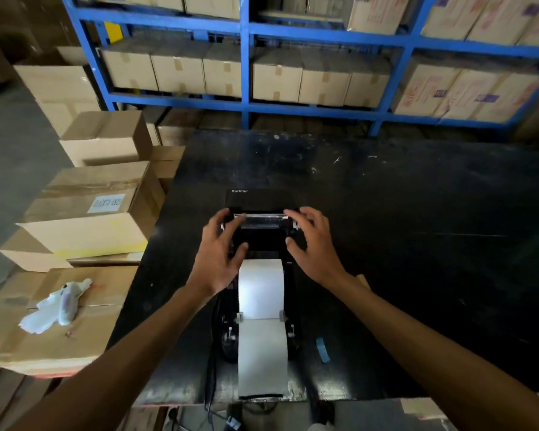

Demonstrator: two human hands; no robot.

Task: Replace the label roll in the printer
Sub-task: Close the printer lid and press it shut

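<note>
A black label printer (263, 199) sits open in the middle of a black table (402, 244), its lid raised away from me. A white label roll (260, 287) lies in the printer's bay, and its strip of white label paper (262, 359) runs toward me to the table's front edge. My left hand (220, 256) is at the lid's left side and my right hand (311, 244) at its right side. Both have spread, slightly bent fingers, with the thumbs near the lid's underside. Whether the fingers touch the lid is unclear.
Cardboard boxes (87, 213) are stacked left of the table, one carrying crumpled white plastic (58, 306). A small blue piece of tape (322, 349) lies right of the paper strip. Blue shelving (246, 66) full of boxes stands behind. Cables hang below the front edge.
</note>
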